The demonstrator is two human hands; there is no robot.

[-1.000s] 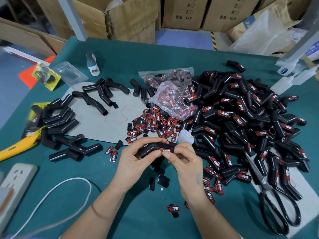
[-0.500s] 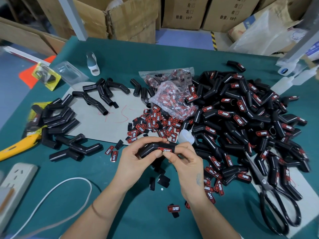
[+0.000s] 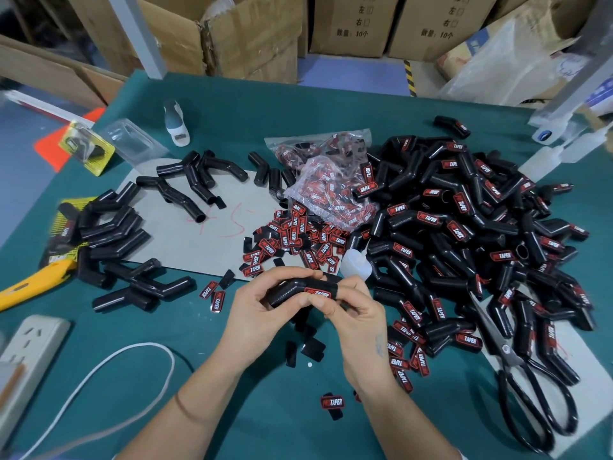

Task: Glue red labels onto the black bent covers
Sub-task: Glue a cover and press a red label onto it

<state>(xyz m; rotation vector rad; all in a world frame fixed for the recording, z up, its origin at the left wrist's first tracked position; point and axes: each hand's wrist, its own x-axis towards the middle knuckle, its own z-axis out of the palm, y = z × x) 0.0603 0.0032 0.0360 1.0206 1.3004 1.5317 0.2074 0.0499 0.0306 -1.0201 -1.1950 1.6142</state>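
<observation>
A black bent cover [image 3: 292,291] with a red label [image 3: 317,294] on its right half is held between both hands above the green table. My left hand [image 3: 262,313] grips its left half, fingers curled over the top. My right hand [image 3: 351,313] pinches the right end, thumb pressing beside the label. Loose red labels [image 3: 298,239] lie in a heap just beyond the hands. Unlabelled covers [image 3: 112,234] are piled at the left. A large heap of labelled covers [image 3: 471,227] fills the right side.
A small white glue bottle [image 3: 356,264] lies behind my right hand. Black scissors [image 3: 530,386] rest at the right front. A clear bag of labels [image 3: 328,190], a grey card sheet [image 3: 199,240], a yellow knife [image 3: 30,283], a power strip [image 3: 30,346] and a white cable [image 3: 132,353] surround the work spot.
</observation>
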